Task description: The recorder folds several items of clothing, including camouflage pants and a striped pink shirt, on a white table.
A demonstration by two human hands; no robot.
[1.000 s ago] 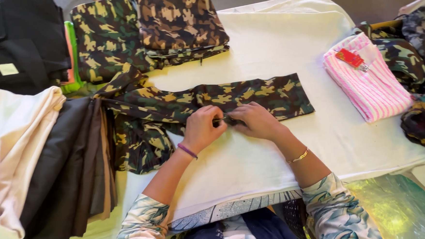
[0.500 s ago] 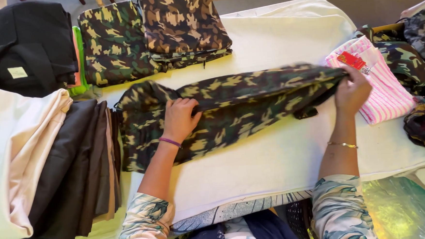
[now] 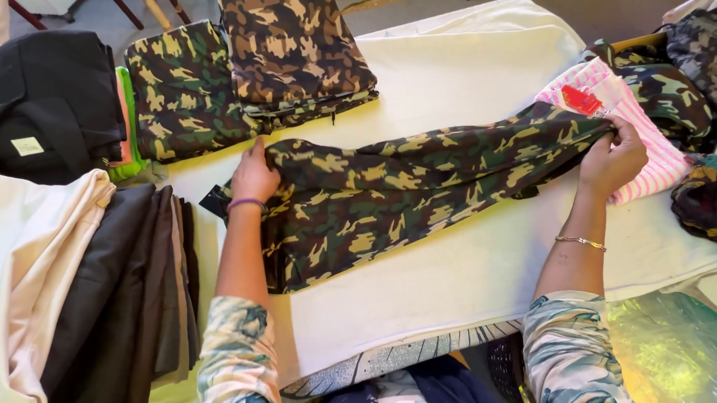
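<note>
Far left: black folded garment (image 3: pixel 38 104) with a pale label, at the far-left corner of the bench (image 3: pixel 466 65).
Near left: cream cloth (image 3: pixel 27 276) beside a stack of dark folded cloths (image 3: pixel 126 295), at the near-left edge.
Left hand: left hand (image 3: pixel 254 176), purple band at the wrist, fingers closed on the left end of the camouflage garment (image 3: pixel 407 195).
Far middle: two folded camouflage piles (image 3: pixel 245 68) side by side, just beyond the left hand; a strip of bright green cloth (image 3: pixel 129 123) along their left side.
Middle: camouflage garment stretched long across the white-covered bench, left end bunched and lying flat, right end lifted slightly.
Right hand: right hand (image 3: pixel 614 159), thin gold bracelet at the wrist, gripping the right end of the camouflage garment.
Right: pink striped folded cloth (image 3: pixel 658 153) with a red tag, touching the garment's right end, partly behind the right hand.
Far right: more camouflage cloth (image 3: pixel 680 95) heaped at the edge; dark patterned bundle (image 3: pixel 714 203) nearer.
</note>
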